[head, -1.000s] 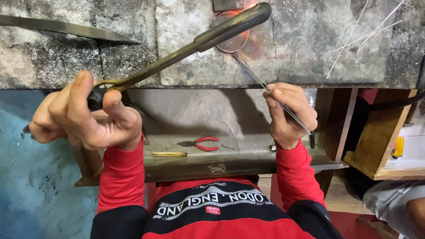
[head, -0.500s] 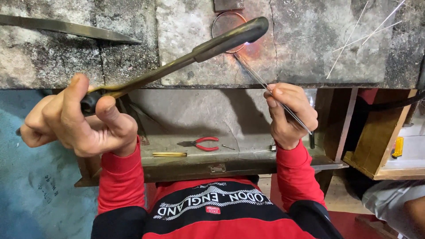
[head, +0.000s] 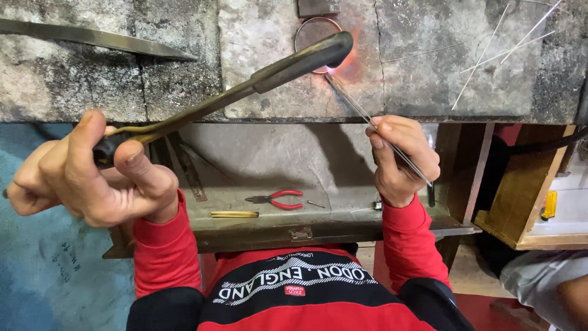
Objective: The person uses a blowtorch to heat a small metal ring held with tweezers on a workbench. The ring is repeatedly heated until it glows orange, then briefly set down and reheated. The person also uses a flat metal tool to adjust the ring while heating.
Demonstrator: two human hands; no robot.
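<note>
The person wears a long-sleeved red top [head: 294, 306] with a black band across the chest carrying white striped lettering and a small red patch. Both sleeves [head: 165, 251] are plain red, ending at the wrists.

Counting now: two hands showing, left hand [head: 92, 178] and right hand [head: 401, 159]. One torch [head: 245, 92], one thin rod [head: 380, 132], one wire ring [head: 315, 30] sitting on the stone slab [head: 429, 73]. One long flat metal strip [head: 92, 38] lying upper left. About four thin wires [head: 502, 49] lying upper right. In the tray [head: 343, 227] below: one pair of red-handled pliers [head: 275, 198], one yellow stick [head: 234, 214].
</note>
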